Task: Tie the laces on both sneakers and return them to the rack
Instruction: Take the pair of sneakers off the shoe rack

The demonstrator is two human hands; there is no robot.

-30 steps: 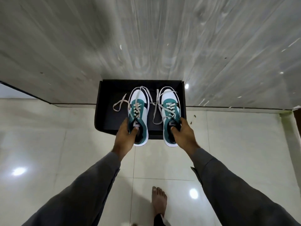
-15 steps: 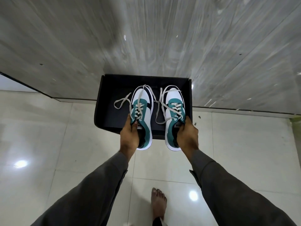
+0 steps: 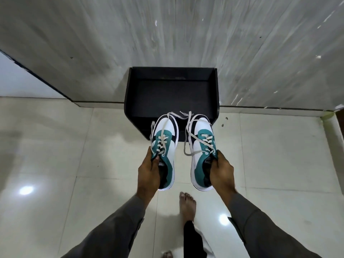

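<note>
Two white, teal and black sneakers hang in the air in front of a black rack point(image 3: 170, 90). My left hand point(image 3: 149, 170) grips the left sneaker point(image 3: 166, 146) by its tongue and collar. My right hand point(image 3: 221, 170) grips the right sneaker point(image 3: 202, 144) the same way. The grey laces of both sneakers hang loose and untied; their ends trail over the toes and sides. The toes point at the rack's front edge. The rack's top shelf holds nothing.
The rack stands against a grey wood-grain wall point(image 3: 167, 34). Glossy cream floor tiles point(image 3: 74, 155) lie below. My bare foot point(image 3: 187, 203) is on the floor just under the sneakers, and toes of the other foot point(image 3: 167, 255) show at the bottom edge.
Both hands have lifted the sneakers off the rack shelf and drawn them back toward me. The shelf now shows bare, and the laces swing loose.
</note>
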